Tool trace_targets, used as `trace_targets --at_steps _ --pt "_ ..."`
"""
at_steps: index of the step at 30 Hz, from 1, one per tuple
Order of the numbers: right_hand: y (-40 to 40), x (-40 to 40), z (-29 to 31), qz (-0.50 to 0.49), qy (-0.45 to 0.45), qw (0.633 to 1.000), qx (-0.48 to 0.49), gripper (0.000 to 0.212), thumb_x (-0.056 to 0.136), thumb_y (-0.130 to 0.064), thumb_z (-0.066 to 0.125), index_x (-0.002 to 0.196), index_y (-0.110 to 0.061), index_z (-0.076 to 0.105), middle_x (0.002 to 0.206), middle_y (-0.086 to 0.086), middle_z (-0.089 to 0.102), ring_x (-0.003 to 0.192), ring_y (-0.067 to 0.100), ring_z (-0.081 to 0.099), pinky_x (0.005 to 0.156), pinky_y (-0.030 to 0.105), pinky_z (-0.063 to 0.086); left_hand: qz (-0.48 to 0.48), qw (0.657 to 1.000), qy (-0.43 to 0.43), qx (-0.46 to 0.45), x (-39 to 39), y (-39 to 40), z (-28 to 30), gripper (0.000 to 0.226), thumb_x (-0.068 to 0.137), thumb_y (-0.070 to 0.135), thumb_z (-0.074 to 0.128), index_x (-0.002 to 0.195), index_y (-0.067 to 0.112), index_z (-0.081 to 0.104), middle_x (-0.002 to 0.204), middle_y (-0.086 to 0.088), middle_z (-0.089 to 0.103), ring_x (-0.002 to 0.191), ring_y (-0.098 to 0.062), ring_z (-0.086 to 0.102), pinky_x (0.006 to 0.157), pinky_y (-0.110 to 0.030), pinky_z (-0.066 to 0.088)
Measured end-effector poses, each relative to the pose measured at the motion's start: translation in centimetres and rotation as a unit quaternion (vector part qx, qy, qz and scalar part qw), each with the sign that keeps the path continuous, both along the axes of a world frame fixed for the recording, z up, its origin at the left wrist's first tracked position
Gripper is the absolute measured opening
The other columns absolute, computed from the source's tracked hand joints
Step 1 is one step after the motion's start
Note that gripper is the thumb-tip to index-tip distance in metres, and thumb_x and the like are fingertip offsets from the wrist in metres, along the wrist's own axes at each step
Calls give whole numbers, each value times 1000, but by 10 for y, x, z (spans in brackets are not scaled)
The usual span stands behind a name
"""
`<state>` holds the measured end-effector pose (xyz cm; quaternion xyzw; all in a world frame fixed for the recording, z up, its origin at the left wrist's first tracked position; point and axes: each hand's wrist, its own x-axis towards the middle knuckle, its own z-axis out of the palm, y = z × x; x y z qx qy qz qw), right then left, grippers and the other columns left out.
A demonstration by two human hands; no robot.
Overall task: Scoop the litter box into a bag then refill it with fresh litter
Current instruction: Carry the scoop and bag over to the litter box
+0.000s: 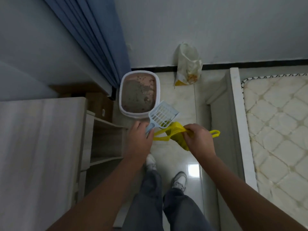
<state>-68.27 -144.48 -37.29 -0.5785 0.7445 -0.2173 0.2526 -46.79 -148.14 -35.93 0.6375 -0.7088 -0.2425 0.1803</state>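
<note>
Litter, grey and clumpy, fills the white oval plastic litter box. Left hand holds the pale blue slotted plastic scoop; right hand grips the crumpled yellow plastic bag.

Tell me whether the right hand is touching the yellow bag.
Touching. The head view shows the right hand with its fingers pinched around the bunched yellow bag, one handle loop sticking out past the hand.

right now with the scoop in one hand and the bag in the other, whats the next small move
Probably pull the yellow bag open. It hangs bunched between the right hand and the left hand, which also holds the scoop, and the litter box looks unscooped.
</note>
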Motion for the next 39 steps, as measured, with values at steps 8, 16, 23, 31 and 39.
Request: trace_targets --at_steps 8,16,23,31,39 --pt "-21 3 -144 -74 -23 997 13 13 77 -14 69 90 -15 72 84 5 70 78 26 62 64 24 33 44 997 48 37 -24 -38 -160 17 90 21 67 101 8 65 97 -7 57 86 -24 58 71 -37 47" --pt "-44 -8 -299 -150 -34 988 32 16 80 -14 68 95 -17 72 89 1 71 83 20 62 69 20 35 -6 999 43 30 -21 -74 -317 12 88 21 67 95 11 64 98 -5 59 87 -22 58 71 -36 47" --pt "-81 -40 -399 -161 -17 987 22 6 81 -21 68 86 -21 72 71 -5 64 70 18 61 62 26 39 -62 996 62 21 -50 -132 -434 13 88 23 68 93 11 65 90 -3 59 82 -16 56 72 -35 45" --pt "-176 -98 -453 -141 40 989 -16 5 76 -22 69 75 -18 66 74 3 67 73 23 62 62 29 44 -121 989 72 -48 -98 -217 -489 12 87 28 68 84 19 61 85 2 58 77 -18 57 66 -35 44" --pt "-185 -93 -441 -192 -5 975 -109 3 81 -23 67 79 -23 65 72 -8 60 70 18 57 63 28 40 -95 985 123 -75 -114 -213 -470 10 85 27 69 85 19 62 81 1 59 73 -17 56 65 -37 46"
